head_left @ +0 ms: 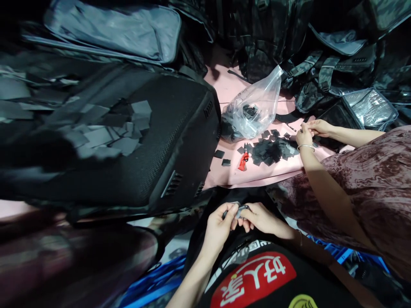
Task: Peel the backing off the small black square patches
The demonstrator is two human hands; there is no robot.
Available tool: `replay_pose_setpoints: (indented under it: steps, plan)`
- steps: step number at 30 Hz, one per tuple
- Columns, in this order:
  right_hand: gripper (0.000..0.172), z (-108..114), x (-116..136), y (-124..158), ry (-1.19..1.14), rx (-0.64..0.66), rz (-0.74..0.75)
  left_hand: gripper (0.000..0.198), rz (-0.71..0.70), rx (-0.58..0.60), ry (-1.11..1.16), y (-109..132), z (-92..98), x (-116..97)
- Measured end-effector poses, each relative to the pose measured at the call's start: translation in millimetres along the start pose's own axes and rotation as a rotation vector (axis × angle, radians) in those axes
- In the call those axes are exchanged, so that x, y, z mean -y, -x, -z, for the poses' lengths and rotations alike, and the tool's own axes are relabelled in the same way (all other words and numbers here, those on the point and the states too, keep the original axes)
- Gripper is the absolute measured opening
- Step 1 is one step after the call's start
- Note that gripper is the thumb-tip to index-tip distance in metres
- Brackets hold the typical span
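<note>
Low in the middle, close in front of my body, my left hand (218,226) and my right hand (260,219) meet with bent fingers. Between their fingertips is a small dark grey piece (239,210); it is too small and too covered to tell its kind. Beyond my hands, a heap of small black squares (269,149) lies on a pink cloth (257,173). Red-handled snips (244,160) rest at the heap's left side.
A clear plastic bag (257,102) with dark pieces stands behind the heap. On the left lies a large black backpack (180,128) carrying grey squares (111,139). At right, a co-worker's hands (310,132) are close together. Camouflage backpacks (266,38) line the back.
</note>
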State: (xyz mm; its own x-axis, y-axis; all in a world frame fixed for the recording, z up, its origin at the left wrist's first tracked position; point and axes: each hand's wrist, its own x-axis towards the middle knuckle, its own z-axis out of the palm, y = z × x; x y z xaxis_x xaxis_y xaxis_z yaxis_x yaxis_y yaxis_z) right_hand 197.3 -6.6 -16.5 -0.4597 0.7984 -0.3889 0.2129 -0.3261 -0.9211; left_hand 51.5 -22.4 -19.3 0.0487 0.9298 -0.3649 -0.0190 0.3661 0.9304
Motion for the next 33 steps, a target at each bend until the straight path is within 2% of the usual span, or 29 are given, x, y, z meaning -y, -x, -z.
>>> replay_pose_setpoints:
  steps: [2, 4, 6, 8, 10, 12, 14, 18, 20, 24, 26, 29, 33]
  plan:
    - [0.016, -2, 4, 2, 0.1, -0.164, 0.03, 0.033, -0.015, -0.041, -0.073, -1, -2.1, 1]
    - [0.019, -1, 7, 3, 0.114, -0.264, 0.055, 0.034, -0.022, -0.059, -0.119, -1, -3.2, -1]
    - [0.021, 4, 11, 6, 0.082, -0.205, 0.058, 0.036, 0.038, -0.018, -0.014, -1, -1.5, -5]
    - [0.02, 13, 13, 9, 0.008, -0.048, 0.04, 0.038, 0.135, 0.031, 0.227, -3, 3.5, -12]
    - [0.017, 23, 14, 12, -0.098, 0.019, 0.035, 0.036, 0.205, 0.046, 0.45, -4, 9.9, -20]
    - [0.015, 30, 12, 11, -0.207, -0.059, 0.053, 0.032, 0.24, 0.047, 0.563, -4, 14.4, -26]
    - [0.021, 33, 8, 8, -0.311, -0.13, 0.059, 0.03, 0.28, 0.075, 0.613, -3, 14.2, -30]
    - [0.029, 25, 6, 0, -0.443, -0.101, 0.034, 0.03, 0.318, 0.1, 0.66, -1, 2.9, -29]
    - [0.027, 18, 12, -1, -0.365, -0.148, 0.064, 0.029, 0.279, 0.068, 0.616, -1, -3.8, -26]
    - [0.019, 4, 23, -3, 0.059, -0.298, 0.202, 0.031, 0.144, -0.024, 0.386, -4, -12.1, -14]
    - [0.011, 2, 23, -10, 0.175, -0.328, 0.235, 0.032, 0.103, -0.055, 0.29, -7, -11.4, -8]
    - [0.011, 18, 15, -36, 0.13, -0.397, 0.175, 0.03, 0.05, -0.142, 0.238, -10, -1.3, -3]
    - [0.02, 72, 12, -73, 0.017, -0.651, 0.087, 0.032, 0.044, -0.205, 0.244, -8, 25.7, 2]
